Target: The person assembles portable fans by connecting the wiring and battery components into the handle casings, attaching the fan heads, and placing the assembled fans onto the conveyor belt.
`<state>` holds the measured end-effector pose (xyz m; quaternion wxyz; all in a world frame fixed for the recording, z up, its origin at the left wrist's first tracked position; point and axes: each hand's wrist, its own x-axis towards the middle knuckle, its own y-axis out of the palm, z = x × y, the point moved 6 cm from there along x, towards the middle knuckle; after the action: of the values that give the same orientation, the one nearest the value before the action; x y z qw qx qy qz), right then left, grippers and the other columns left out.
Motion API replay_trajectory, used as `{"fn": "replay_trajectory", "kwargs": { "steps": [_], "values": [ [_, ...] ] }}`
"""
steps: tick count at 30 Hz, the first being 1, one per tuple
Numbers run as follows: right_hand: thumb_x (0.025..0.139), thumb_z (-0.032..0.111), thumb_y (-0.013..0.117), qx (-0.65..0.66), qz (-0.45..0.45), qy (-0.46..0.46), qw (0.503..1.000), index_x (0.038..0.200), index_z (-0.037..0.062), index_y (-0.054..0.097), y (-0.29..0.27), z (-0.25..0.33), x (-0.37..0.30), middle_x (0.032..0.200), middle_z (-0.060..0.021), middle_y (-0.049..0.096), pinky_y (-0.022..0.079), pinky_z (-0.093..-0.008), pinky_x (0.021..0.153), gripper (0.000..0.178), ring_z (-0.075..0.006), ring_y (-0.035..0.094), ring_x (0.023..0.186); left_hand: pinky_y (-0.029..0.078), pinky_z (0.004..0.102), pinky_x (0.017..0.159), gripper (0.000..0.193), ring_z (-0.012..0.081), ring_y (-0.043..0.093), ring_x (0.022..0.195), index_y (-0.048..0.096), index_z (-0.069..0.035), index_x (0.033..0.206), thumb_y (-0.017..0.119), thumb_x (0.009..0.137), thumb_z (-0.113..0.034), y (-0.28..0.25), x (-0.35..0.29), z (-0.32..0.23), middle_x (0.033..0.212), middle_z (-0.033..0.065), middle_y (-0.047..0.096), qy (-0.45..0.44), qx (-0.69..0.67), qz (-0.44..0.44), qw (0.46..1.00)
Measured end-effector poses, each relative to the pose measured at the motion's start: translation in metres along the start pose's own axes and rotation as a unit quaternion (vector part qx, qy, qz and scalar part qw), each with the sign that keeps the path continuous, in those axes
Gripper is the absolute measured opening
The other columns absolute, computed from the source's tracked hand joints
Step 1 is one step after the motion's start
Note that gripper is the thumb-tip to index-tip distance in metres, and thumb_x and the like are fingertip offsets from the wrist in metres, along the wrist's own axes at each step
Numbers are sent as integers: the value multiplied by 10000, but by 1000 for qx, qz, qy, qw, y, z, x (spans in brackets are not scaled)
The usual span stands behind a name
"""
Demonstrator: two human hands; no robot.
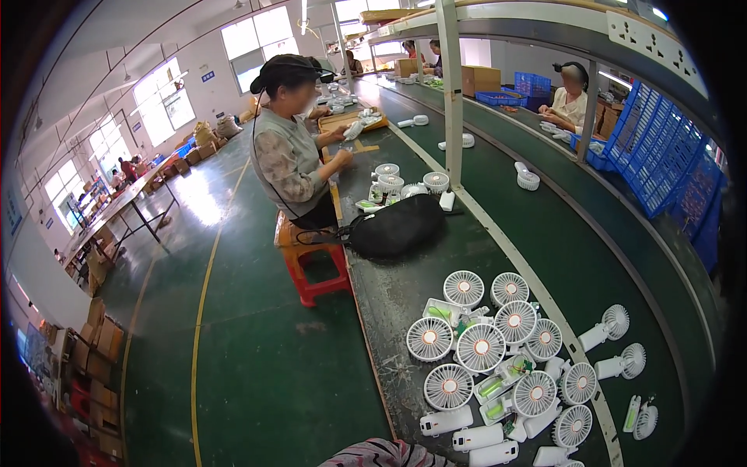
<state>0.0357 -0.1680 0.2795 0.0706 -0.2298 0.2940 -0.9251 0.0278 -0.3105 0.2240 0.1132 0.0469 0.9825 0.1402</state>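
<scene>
Neither of my hands shows. Striped cloth (385, 453), a sleeve or other clothing of mine, comes in at the lower edge beside the bench. Nearest to it lie several white handheld fans (480, 347) in a heap, their round grilles mostly facing up. Some handles are opened, with a green cell (490, 387) and wiring showing inside. White handle shells (446, 421) lie at the near side of the heap. A black bag (401, 227) rests on the bench beyond, with more fans (389, 185) behind it.
A co-worker (292, 140) sits at the bench on a red stool (321, 272), holding a white part. A green conveyor belt (545, 226) runs along the right, carrying several fans. Another person (570, 101) sits across it. Blue crates (654, 148) stand at right; a metal post (450, 93) rises mid-bench.
</scene>
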Motion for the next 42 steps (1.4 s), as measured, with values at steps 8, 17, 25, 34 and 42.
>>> {"fn": "replay_trajectory", "kwargs": {
  "steps": [8,17,25,34,42],
  "values": [
    [763,-47,627,28,-6,9,1000,910,-43,605,0,-9,-5,934,-177,602,490,-360,730,149,-297,584,807,493,319,592,210,150,614,618,707,-8,789,602,836,-183,1,-4,-5,702,85,674,-36,-50,6,998],
    [767,-54,619,19,8,16,1000,909,-50,602,0,-16,-4,954,-179,595,490,-360,740,143,-292,583,823,473,316,576,225,125,587,615,698,-2,789,599,840,-198,-1,1,-1,697,75,669,-23,-7,4,1000],
    [761,-68,613,59,3,50,997,910,-52,602,1,-17,-4,957,-173,593,494,-342,724,151,-276,589,827,457,320,570,233,121,567,613,691,1,794,601,833,-211,-1,1,-5,693,71,661,-17,16,2,1000],
    [759,-66,610,75,-2,52,996,898,-51,598,1,-22,-8,962,-161,588,493,-339,727,140,-265,580,824,464,319,585,252,123,578,626,687,3,800,599,837,-230,0,1,-3,706,78,667,-42,0,10,999],
    [767,-50,614,49,7,47,998,893,-50,596,3,-21,-5,959,-164,582,488,-347,738,127,-270,576,829,464,317,571,261,114,574,631,683,4,780,605,844,-237,-2,3,1,710,89,667,-21,7,1,1000]
  ]
}}
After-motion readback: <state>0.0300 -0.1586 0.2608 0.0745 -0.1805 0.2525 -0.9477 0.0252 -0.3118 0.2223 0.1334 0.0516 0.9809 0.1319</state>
